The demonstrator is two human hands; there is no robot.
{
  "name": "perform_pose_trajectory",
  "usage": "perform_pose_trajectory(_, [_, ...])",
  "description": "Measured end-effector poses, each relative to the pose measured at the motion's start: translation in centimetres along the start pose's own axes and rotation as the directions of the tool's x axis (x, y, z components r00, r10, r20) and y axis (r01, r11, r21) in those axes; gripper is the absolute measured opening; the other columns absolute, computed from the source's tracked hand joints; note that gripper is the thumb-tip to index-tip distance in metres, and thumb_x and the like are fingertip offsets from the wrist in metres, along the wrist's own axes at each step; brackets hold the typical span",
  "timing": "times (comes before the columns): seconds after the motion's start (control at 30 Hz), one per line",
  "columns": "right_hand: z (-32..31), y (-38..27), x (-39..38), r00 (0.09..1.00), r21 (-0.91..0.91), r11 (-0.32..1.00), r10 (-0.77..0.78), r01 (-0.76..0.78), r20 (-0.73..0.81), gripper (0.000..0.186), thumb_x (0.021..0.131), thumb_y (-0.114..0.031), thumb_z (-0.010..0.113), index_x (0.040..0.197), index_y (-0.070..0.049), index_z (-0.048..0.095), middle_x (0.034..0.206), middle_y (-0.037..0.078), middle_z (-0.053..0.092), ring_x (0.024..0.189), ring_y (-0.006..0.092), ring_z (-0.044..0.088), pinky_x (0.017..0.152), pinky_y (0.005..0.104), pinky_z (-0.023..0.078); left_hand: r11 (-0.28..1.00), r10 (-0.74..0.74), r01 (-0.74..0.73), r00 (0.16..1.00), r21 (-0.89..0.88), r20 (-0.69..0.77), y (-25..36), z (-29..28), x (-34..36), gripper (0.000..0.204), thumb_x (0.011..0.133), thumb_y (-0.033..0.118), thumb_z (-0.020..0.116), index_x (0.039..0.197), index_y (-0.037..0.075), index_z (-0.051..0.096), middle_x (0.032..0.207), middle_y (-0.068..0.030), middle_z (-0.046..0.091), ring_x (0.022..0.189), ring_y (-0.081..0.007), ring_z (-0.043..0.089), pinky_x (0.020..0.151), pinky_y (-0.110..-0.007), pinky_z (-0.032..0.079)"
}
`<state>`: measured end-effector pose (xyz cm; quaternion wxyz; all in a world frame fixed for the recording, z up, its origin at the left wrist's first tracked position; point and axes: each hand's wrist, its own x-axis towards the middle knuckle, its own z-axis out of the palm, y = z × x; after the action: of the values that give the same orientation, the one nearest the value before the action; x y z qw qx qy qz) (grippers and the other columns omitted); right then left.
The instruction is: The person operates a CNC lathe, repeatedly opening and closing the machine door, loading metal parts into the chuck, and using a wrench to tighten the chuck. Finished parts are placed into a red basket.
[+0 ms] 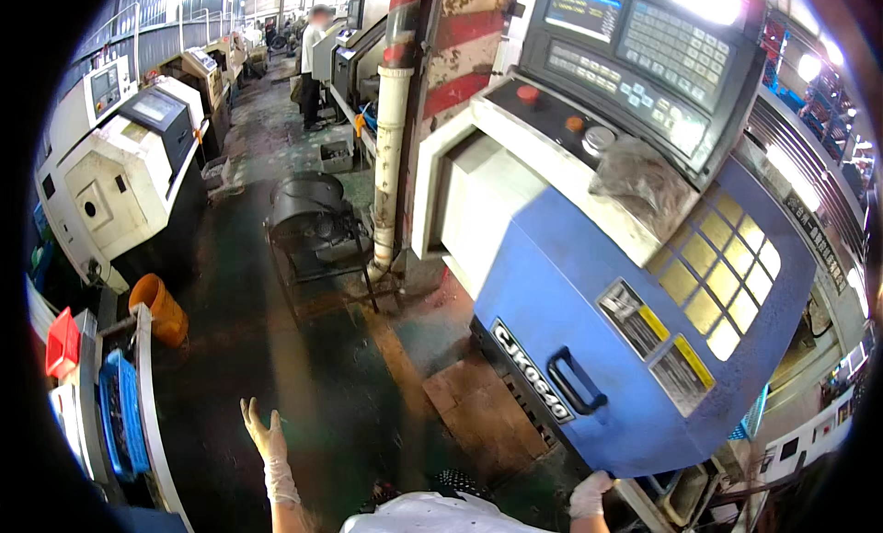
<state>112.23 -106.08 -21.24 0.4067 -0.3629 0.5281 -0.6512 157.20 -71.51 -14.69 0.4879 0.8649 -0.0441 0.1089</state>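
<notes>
My left hand (pixel 267 444), in a pale glove, is held out over the dark floor with its fingers spread and nothing in it. At the lower right my gloved right hand (pixel 589 496) is curled against the near lower edge of a blue machine door (pixel 543 266). Its fingertips are partly hidden there. The door belongs to a lathe and carries a black handle (pixel 576 382), which neither hand touches, and a barred window (pixel 722 271). Above it is a control panel (pixel 635 55) with a screen, keys, a red knob (pixel 527 93) and an orange button (pixel 575 124).
A black drum fan (pixel 308 206) stands by a pale pipe (pixel 390 156). On the left are an orange bucket (pixel 161 308), a blue crate (pixel 124 413), a red bin (pixel 63 343) and a white machine (pixel 115 188). Another person (pixel 311 68) stands far down the aisle.
</notes>
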Motion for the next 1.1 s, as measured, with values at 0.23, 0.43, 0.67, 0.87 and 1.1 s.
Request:
perform_pose_trajectory(0.23, [3.7,-0.7,-5.1,0.917,-0.102,0.923,0.347,-0.371,-0.196,0.038,0.079,-0.028,0.029,0.107,-0.004,0.038,0.110,0.008,0.040,0.099,0.0195,0.038,0.084,0.0285,0.028,0.987,0.152,-0.148,0.986,0.066,-0.069,-1.3,-2.6,10.6,0.047,0.066,0.001,0.049,0.110,0.005,0.034,0.121,-0.0123,0.022,0.111,-0.0257,0.022,0.091,-0.035,0.020])
perform_pose_trajectory(0.43, [34.4,4.1,-21.8,0.319,-0.673,0.604,0.797,-0.426,0.513,0.033,0.079,-0.022,0.028,0.105,-0.005,0.039,0.107,0.008,0.041,0.097,0.0191,0.040,0.083,0.0298,0.030,0.972,0.188,-0.097,0.865,0.213,-0.465,-3.9,-12.3,16.4,0.044,0.072,0.002,0.044,0.113,0.002,0.030,0.119,-0.0154,0.025,0.111,-0.0269,0.022,0.091,-0.038,0.017])
perform_pose_trajectory(0.67, [64.8,-3.5,-59.8,-0.747,-0.058,0.982,-0.100,-0.182,0.657,0.018,0.077,-0.014,0.041,0.089,-0.002,0.047,0.081,0.004,0.050,0.072,0.0107,0.046,0.067,0.0224,0.037,0.471,0.446,0.651,0.406,0.595,-0.797,-1.0,-27.5,11.9,0.049,0.075,0.035,0.041,0.114,0.006,0.031,0.122,-0.0152,0.019,0.112,-0.0278,0.020,0.090,-0.041,0.017])
perform_pose_trajectory(0.87, [54.4,-15.6,-82.4,-0.838,-0.116,0.857,-0.515,-0.502,-0.179,0.013,0.077,-0.004,0.040,0.086,0.001,0.049,0.081,0.005,0.051,0.075,0.0099,0.047,0.071,0.0215,0.036,0.406,0.143,0.909,0.043,0.099,-0.989,-0.5,-26.6,6.9,0.061,0.066,0.019,0.054,0.118,0.007,0.023,0.123,-0.0132,0.016,0.114,-0.0254,0.014,0.092,-0.037,0.012])
perform_pose_trajectory(1.1, [32.9,-13.3,-93.9,-0.798,-0.415,0.856,-0.470,-0.308,-0.377,0.016,0.072,-0.004,0.044,0.086,0.000,0.049,0.077,0.005,0.052,0.075,0.0096,0.048,0.068,0.0200,0.037,0.170,0.411,0.973,0.071,0.153,-0.909,-3.4,-26.8,6.0,0.057,0.065,0.024,0.053,0.112,0.001,0.029,0.116,-0.0156,0.029,0.109,-0.0317,0.024,0.090,-0.044,0.011])
